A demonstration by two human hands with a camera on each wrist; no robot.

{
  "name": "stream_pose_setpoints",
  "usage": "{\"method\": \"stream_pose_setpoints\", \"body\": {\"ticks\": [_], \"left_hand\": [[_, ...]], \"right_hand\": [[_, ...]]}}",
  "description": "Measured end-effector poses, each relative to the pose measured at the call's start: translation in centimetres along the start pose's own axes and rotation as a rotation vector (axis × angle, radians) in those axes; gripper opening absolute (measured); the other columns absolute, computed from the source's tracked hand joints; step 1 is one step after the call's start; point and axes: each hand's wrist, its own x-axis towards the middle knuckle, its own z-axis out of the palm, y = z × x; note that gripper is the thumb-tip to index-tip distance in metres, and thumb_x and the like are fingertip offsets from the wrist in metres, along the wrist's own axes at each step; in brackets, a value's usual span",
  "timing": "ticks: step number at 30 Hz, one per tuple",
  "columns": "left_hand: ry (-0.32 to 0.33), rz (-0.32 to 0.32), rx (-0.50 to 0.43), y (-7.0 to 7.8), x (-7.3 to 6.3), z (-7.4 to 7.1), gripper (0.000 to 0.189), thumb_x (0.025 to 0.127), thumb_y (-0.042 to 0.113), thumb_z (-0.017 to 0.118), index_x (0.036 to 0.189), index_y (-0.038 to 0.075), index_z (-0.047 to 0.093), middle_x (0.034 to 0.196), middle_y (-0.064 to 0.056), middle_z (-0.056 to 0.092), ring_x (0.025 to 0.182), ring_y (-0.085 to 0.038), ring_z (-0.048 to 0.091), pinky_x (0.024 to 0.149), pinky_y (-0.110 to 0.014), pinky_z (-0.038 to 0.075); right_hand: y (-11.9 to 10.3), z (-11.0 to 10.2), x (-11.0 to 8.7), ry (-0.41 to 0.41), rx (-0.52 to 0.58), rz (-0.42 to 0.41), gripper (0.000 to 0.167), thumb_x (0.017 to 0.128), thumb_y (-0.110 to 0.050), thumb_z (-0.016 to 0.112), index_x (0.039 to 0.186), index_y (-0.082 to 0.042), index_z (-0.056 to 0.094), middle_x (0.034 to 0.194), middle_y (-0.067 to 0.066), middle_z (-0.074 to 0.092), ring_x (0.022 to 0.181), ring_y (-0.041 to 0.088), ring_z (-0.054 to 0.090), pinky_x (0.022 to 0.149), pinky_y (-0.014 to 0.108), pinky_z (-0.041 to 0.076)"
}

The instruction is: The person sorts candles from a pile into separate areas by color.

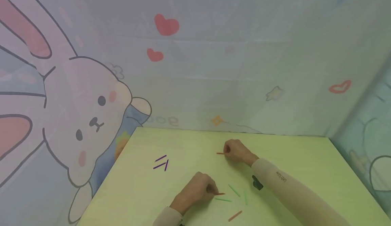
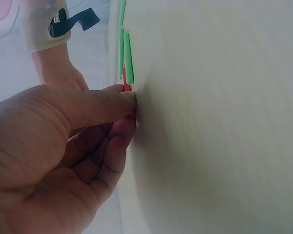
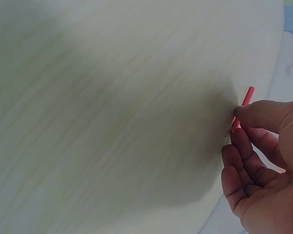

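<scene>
Near the back of the table my right hand [image 1: 239, 150] pinches a short red stick [image 3: 248, 96] between thumb and fingers, close over the tabletop. Its free end points left in the head view. Further front, my left hand [image 1: 198, 189] pinches another red stick [image 1: 220, 194], whose tip points right, just beside the green sticks [image 1: 223, 200]. In the left wrist view that red stick [image 2: 126, 87] is mostly hidden by the thumb and overlaps a green stick [image 2: 129, 58]. A third red stick [image 1: 235, 215] lies at the front, right of my left hand.
Three purple sticks [image 1: 160, 165] lie together on the left of the pale yellow table [image 1: 189, 144]. Two more green sticks [image 1: 234, 190] rest between my arms. A printed cloth with a rabbit [image 1: 76, 93] and hearts hangs behind the table's back edge.
</scene>
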Motion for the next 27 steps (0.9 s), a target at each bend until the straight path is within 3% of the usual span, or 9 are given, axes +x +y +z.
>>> {"method": "stream_pose_setpoints", "body": {"ticks": [7, 16, 22, 27], "left_hand": [[-0.007, -0.009, 0.006, 0.1, 0.1, 0.0, 0.024, 0.084, -0.004, 0.088, 0.091, 0.018, 0.09, 0.083, 0.013, 0.081, 0.073, 0.007, 0.063, 0.071, -0.01, 0.052], [0.0, 0.024, 0.028, 0.0, 0.3, -0.1, 0.023, 0.082, -0.004, 0.088, 0.088, 0.018, 0.09, 0.079, 0.014, 0.079, 0.069, 0.009, 0.059, 0.067, -0.008, 0.048], [-0.007, 0.001, 0.014, 0.1, 0.7, -0.3, 0.024, 0.077, -0.004, 0.087, 0.086, 0.018, 0.09, 0.075, 0.015, 0.077, 0.067, 0.007, 0.06, 0.066, -0.011, 0.05], [-0.031, -0.039, -0.007, 0.3, 0.7, -0.1, 0.025, 0.075, -0.004, 0.089, 0.086, 0.018, 0.09, 0.075, 0.015, 0.077, 0.068, 0.006, 0.061, 0.067, -0.014, 0.053]], "right_hand": [[0.2, -0.2, 0.1, -0.014, -0.001, 0.007, 0.004, 0.093, -0.002, 0.078, 0.094, -0.005, 0.076, 0.091, 0.003, 0.071, 0.085, 0.016, 0.062, 0.08, 0.038, 0.058], [-0.7, -1.2, -0.2, 0.017, 0.007, 0.019, 0.005, 0.096, -0.003, 0.078, 0.101, -0.004, 0.076, 0.095, 0.003, 0.074, 0.089, 0.018, 0.068, 0.083, 0.04, 0.061], [-2.0, -3.1, -1.4, 0.035, 0.073, 0.022, 0.007, 0.101, -0.003, 0.077, 0.108, -0.002, 0.077, 0.099, 0.004, 0.074, 0.092, 0.02, 0.067, 0.085, 0.042, 0.059], [-2.8, -4.1, -3.1, 0.044, 0.079, -0.007, 0.006, 0.1, -0.005, 0.077, 0.104, -0.008, 0.077, 0.098, -0.001, 0.074, 0.093, 0.015, 0.066, 0.086, 0.039, 0.058]]}}
